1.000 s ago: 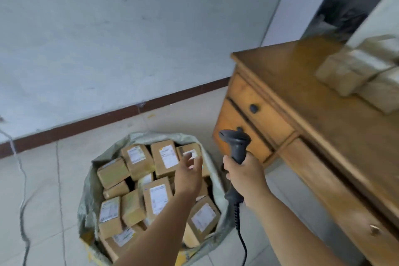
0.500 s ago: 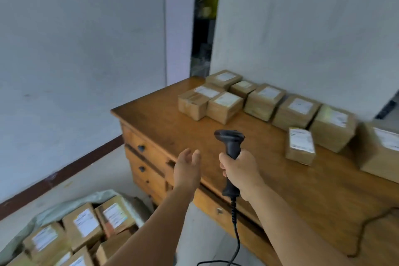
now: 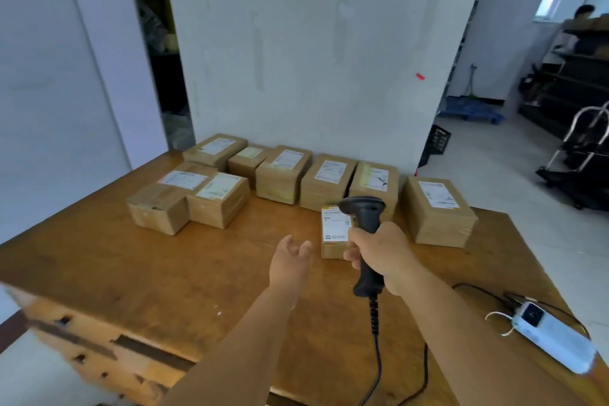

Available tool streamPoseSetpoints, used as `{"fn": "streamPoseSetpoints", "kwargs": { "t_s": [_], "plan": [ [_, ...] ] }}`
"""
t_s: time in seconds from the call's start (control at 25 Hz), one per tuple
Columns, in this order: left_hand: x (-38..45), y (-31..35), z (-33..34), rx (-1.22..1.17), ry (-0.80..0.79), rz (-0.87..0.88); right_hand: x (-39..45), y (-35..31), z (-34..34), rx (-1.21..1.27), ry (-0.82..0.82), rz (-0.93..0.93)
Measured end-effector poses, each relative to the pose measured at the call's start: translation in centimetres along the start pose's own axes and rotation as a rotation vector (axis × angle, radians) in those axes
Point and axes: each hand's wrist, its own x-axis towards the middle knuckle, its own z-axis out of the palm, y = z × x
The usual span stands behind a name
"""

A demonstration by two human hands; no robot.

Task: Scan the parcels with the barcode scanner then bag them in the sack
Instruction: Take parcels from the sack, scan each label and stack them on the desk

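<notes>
The barcode scanner (image 3: 366,234) is gripped by the right hand (image 3: 384,249), fingers curled round its dark grip, head upright & pointed away from the person twd the parcels. It is a black pistol-type unit w/ a rounded head; a ribbed strain relief & a dark cable (image 3: 375,349) hang from the handle base down over the desk (image 3: 131,273).

The left hand (image 3: 290,260) is held just left of the scanner, fingers loosely apart, nothing gripped, above the desk top.

Directly behind the scanner a small brown parcel (image 3: 334,234) is seen lying flat, white label w/ print facing up; its right part is hidden by the scanner & hand. Further behind the scanner a row of brown carton parcels (image 3: 324,181) is set along the wall, each w/ a white label on top. Left of the scanner, well apart, two more cartons (image 3: 188,199) sit touching each other. Right of the scanner a larger carton (image 3: 440,211) stands alone. Near right of the scanner's cable, a white device (image 3: 547,336) w/ cords lies on the desk.

Vs. 0.5 s ago: the view has been swung further right & up, so the sack w/ bagged parcels is no longer in frame & the whole desk top is now seen. Both hands have been carried fwd over the desk, closer to the small parcel. The scanner grip is unchanged; the left hand is still unloaded.
</notes>
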Motion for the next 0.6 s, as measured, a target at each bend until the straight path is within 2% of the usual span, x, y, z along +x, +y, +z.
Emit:
{"fn": "streamPoseSetpoints", "kwargs": {
  "t_s": [0.12,0.32,0.6],
  "plan": [
    [3.0,0.9,2.2,0.113,-0.086,0.002,2.3,-1.2,-0.9,-0.012,0.017,0.054],
    [8.9,1.0,4.5,0.142,-0.208,0.020,6.9,-3.0,-0.1,-0.116,-0.020,0.099],
    [14.3,-0.4,7.0,0.192,-0.272,-0.103,12.1,-3.9,1.7,-0.190,-0.019,0.180]
  ]
}}
